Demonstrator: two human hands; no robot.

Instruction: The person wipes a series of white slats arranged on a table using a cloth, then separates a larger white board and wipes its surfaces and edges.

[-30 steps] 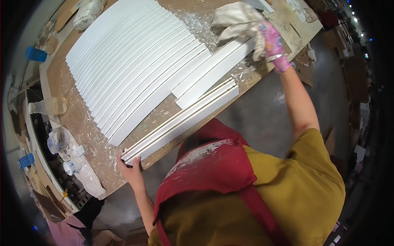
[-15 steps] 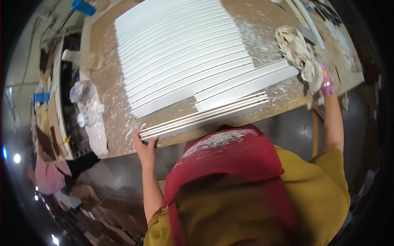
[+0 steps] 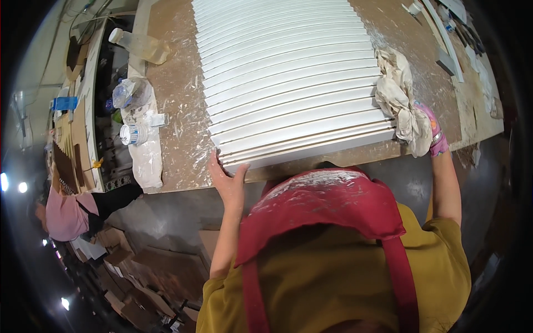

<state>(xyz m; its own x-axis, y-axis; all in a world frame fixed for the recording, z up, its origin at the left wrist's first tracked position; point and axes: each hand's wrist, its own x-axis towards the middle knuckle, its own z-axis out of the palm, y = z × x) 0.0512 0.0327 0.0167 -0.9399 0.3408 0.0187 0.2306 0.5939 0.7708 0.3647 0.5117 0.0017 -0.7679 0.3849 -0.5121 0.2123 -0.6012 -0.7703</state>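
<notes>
A broad row of white slats (image 3: 288, 77) lies side by side on the worktable, its near long edge close to the table's front. At the near left corner my left hand (image 3: 229, 180) is open, fingers against the slat ends and thumb apart along the front face. My right hand (image 3: 431, 130), in a pink patterned glove, is closed on a crumpled cream cloth (image 3: 402, 105). That cloth bunches against the slats' right ends. The glove's fingers are partly hidden by its folds.
The brown worktable (image 3: 180, 105) is streaked white. Along its left side lie a plastic bottle (image 3: 141, 45), a clear bag (image 3: 132, 93) and a white-and-blue container (image 3: 133, 134). A grey block (image 3: 444, 61) lies at right. Another person in pink (image 3: 66, 213) is at far left.
The loose near strips now sit flush against the other slats, forming one even block. The cloth and my right hand have come in against the right ends. My left hand stays at the left end.
</notes>
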